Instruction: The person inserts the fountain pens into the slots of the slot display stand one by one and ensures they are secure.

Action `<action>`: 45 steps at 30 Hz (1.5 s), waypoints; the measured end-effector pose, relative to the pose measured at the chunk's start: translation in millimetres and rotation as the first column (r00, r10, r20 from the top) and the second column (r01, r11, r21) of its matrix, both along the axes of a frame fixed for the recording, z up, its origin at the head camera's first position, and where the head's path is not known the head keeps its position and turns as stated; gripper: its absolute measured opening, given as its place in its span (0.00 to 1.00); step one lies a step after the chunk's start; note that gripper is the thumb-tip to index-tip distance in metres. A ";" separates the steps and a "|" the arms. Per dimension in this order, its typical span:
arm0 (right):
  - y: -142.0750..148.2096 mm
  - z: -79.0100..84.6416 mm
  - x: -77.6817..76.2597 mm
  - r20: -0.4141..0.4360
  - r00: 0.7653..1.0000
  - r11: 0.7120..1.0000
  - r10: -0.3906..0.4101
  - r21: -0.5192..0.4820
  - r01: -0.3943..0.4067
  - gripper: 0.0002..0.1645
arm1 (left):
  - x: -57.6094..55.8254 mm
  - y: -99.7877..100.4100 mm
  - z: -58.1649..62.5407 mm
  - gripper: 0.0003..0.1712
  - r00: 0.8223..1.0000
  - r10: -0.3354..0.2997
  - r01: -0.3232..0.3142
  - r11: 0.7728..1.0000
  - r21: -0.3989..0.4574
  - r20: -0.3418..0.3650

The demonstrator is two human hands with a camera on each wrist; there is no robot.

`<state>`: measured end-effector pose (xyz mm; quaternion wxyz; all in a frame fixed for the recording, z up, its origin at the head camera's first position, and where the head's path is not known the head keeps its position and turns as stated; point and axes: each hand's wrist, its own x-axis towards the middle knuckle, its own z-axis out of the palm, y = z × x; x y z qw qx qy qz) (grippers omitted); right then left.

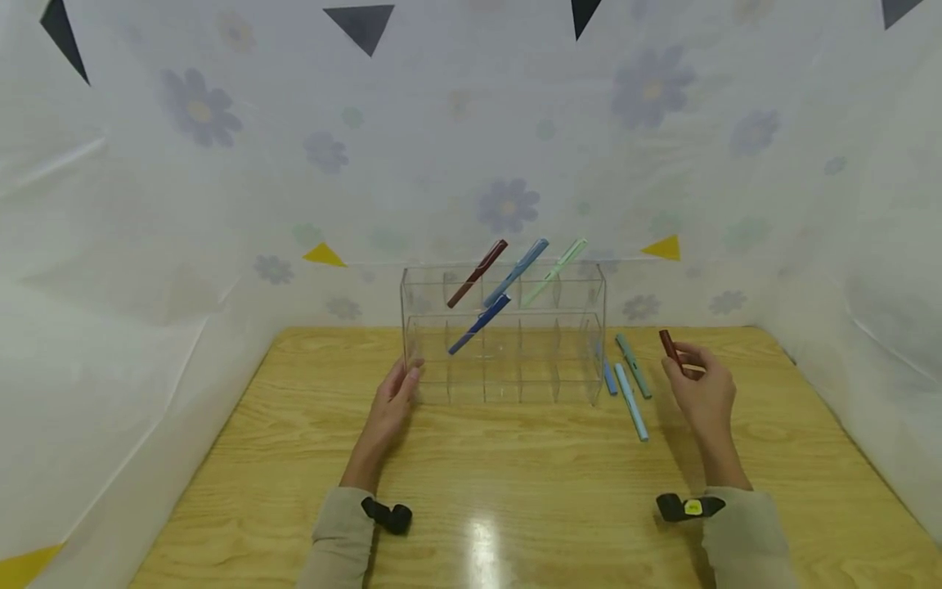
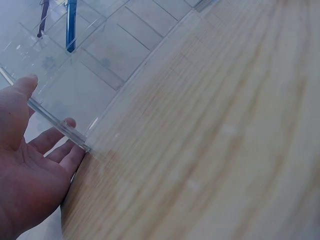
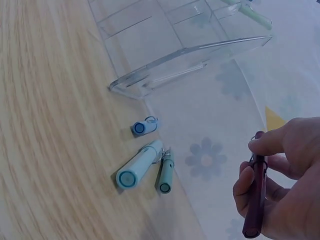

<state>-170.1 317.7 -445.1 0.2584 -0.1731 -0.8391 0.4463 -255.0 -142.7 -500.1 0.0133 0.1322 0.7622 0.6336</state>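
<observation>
A clear compartmented pen rack [image 1: 503,383] stands on the table. My left hand [image 1: 390,401] holds its left side, thumb and fingers on either side of the clear side panel [image 2: 55,122]. Away to the right of the rack, my right hand [image 1: 702,388] pinches a dark red pen [image 3: 256,200] between thumb and fingers. Another dark red pen [image 1: 477,274], a blue pen [image 1: 518,270] and a pale green pen [image 1: 557,270] lean in the upper row. Lower down, a dark blue pen [image 1: 480,325] leans in the front row.
Between the rack and my right hand lie a light blue pen [image 1: 631,402], a green pen [image 1: 634,366] and a blue pen [image 1: 610,379] close by the rack's right side. Flower-patterned white sheeting [image 1: 441,180] surrounds the wooden table [image 1: 515,474] at the back and sides.
</observation>
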 end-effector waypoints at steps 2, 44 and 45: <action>-2.6 4.2 0.1 -0.015 1.000 1.000 0.004 -0.007 -0.004 0.22 | -0.2 0.5 1.5 0.33 1.000 0.001 -0.001 1.000 0.000 -0.004; -105.0 96.7 -39.4 -0.497 0.821 0.879 0.280 -0.210 -0.427 0.27 | 0.9 1.0 1.1 0.33 1.000 -0.001 0.001 1.000 -0.009 0.005; -105.5 93.5 -44.4 -0.503 0.818 0.873 0.278 -0.222 -0.434 0.27 | 1.3 1.0 1.2 0.33 1.000 0.000 0.000 1.000 -0.008 0.005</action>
